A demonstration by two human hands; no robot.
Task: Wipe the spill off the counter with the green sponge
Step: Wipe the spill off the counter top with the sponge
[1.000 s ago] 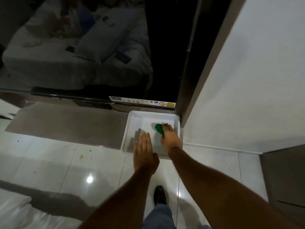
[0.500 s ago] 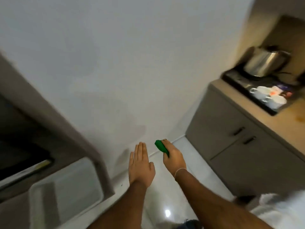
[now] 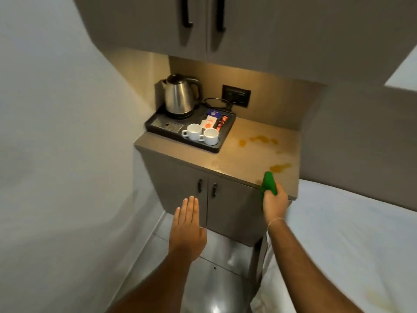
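Observation:
My right hand grips the green sponge and holds it in the air at the front right edge of the beige counter. Orange-yellow spill patches lie across the right half of the counter, and another patch sits just beyond the sponge. My left hand is flat with fingers together, palm down, hovering empty in front of the lower cabinet doors.
A black tray on the counter's left half carries a steel kettle, two white cups and sachets. A wall socket sits behind. Upper cabinets hang overhead. A white bed borders the right, a wall the left.
The view swung right from the white tray on the floor to the counter. My right hand carried the sponge up to the counter's edge; my left hand stayed flat and empty.

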